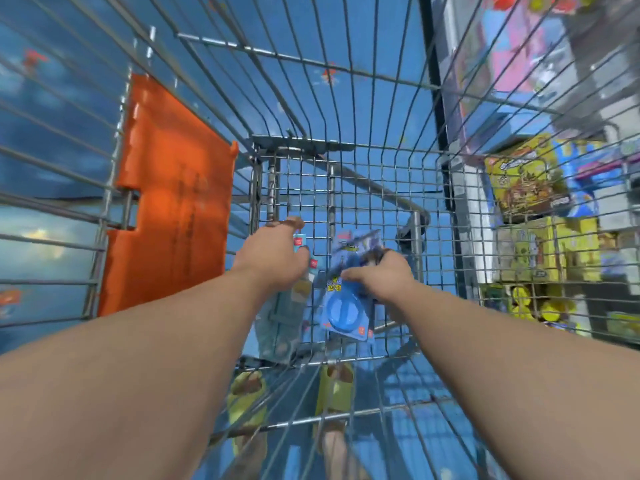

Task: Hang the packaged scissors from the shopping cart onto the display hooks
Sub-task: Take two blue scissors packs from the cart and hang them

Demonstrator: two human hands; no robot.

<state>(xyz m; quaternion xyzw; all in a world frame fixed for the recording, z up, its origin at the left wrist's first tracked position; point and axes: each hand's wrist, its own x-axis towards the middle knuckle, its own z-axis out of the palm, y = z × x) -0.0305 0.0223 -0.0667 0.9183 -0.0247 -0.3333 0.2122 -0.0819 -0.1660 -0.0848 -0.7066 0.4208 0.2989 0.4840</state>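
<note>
Forearms (138, 375) stretched down into cart (256, 188). Right hand (379, 277) gripped blue scissors pack (346, 308), long axis up-down in frame, handle loops lowermost. Left hand (277, 258) over neighbouring packs (294, 299), grip unclear.

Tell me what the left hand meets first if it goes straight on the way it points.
Probably the pale package with a red tag, lying just beyond the fingertips of the left hand on the floor of the cart. Depth is unclear, so the hand may already touch it.
</note>
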